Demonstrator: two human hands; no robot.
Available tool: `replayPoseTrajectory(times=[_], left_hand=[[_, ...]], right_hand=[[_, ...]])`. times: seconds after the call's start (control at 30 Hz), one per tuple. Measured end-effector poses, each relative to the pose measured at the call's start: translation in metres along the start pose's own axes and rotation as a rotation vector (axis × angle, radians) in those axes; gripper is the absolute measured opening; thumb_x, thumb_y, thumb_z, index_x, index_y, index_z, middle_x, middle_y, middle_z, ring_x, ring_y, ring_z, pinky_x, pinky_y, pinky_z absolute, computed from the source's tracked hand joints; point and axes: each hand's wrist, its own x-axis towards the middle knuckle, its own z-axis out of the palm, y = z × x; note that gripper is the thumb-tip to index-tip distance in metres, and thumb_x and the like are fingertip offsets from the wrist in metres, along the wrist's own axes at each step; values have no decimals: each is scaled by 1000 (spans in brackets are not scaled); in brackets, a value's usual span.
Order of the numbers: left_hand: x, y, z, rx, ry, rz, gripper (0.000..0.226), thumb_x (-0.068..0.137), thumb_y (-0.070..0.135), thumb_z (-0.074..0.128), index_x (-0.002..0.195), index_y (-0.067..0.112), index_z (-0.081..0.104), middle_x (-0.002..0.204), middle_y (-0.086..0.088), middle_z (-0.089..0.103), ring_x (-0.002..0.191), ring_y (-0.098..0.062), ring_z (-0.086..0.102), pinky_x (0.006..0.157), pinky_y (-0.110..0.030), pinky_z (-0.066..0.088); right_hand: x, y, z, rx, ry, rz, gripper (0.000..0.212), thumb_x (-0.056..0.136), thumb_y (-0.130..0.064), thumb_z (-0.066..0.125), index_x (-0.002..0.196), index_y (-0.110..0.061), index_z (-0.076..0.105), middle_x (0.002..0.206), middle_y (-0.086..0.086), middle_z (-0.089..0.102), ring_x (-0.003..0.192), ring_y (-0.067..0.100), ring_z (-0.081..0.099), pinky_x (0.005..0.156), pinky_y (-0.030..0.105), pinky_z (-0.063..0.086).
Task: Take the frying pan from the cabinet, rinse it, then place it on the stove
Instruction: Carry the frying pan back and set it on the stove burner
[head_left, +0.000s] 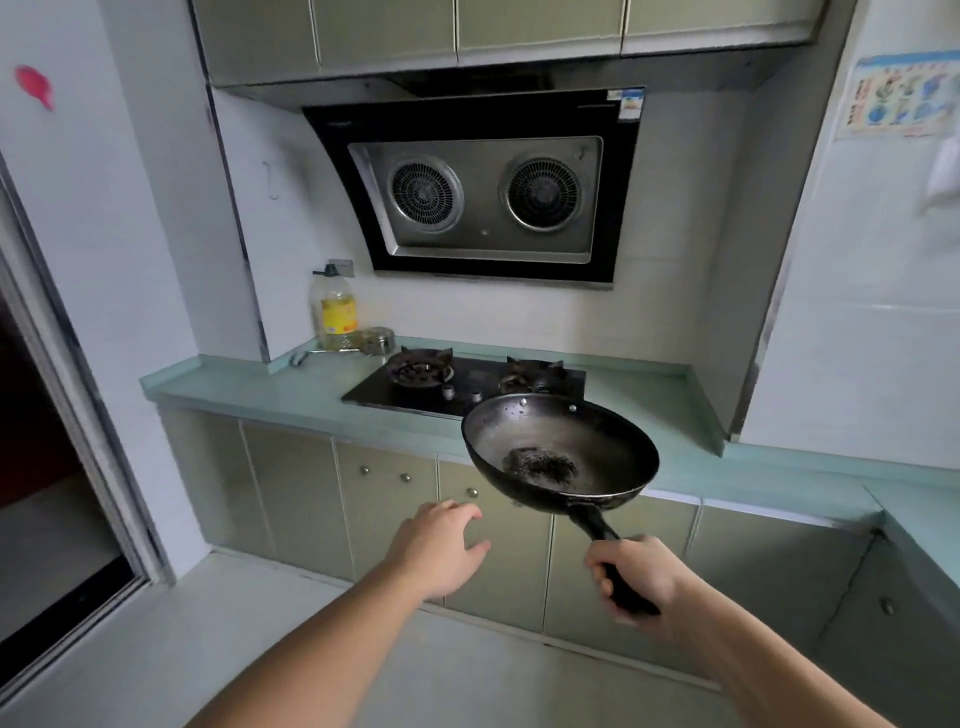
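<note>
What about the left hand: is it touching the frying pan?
Apart. The head view shows the left hand open beside the frying pan, with cabinet door visible between them; only the right hand grips its handle.

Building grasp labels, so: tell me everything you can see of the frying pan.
The frying pan is round, deep-sided and dark, metal by its look, with a greyish sheen inside, a dark crusted patch at its bottom and two rivets on the far wall. Its straight black handle points toward the person, whose right hand wraps its end. It is held in the air, tilted toward the camera, before the counter near the stove. Nothing else touches it.
</note>
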Motion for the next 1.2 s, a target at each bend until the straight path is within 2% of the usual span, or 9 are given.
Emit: replayPoseTrajectory(times=[0.1,0.27,0.53,0.73,0.97,1.2], left_hand=[[7,-39,-9,-7,6,-29,46,91,47,51,134,29,49,135,3,52,127,-20,45,100,-34,41],[28,-92,-13,-27,12,-72,47,91,43,50,135,28,48,139,6,51,128,-19,44,103,-33,40],[93,-149,-8,-50,23,-160,47,91,44,51,134,25,49,137,4,52,127,-19,46,103,-32,40],[179,-179,-14,1,62,-256,45,91,41,52,133,26,50,136,4,54,124,-20,48,101,-32,41],[261,-198,-20,45,4,-297,49,92,42,50,138,28,46,138,5,51,126,-18,44,104,-35,40],[331,-246,-32,18,65,-286,43,91,39,53,133,26,50,133,4,54,123,-19,46,103,-34,40]], right_hand=[[18,-12,38,-37,-17,-5,31,74,-5,59,45,-13,51,49,8,44,37,19,39,48,24,28],[55,-33,84,-41,-106,8,36,81,0,55,48,-8,47,42,8,42,32,19,38,38,19,33],[148,-79,130,-72,-223,0,38,84,2,53,49,-6,44,41,8,40,33,18,36,34,20,32],[245,-122,142,-121,-319,41,24,83,-1,55,60,-6,50,46,7,43,38,16,37,39,19,36],[331,-174,155,-158,-368,56,28,81,-2,56,55,-9,49,46,6,46,38,16,40,41,19,40],[394,-220,187,-168,-358,35,30,83,-3,57,54,-8,49,43,5,46,37,15,40,38,18,39]])
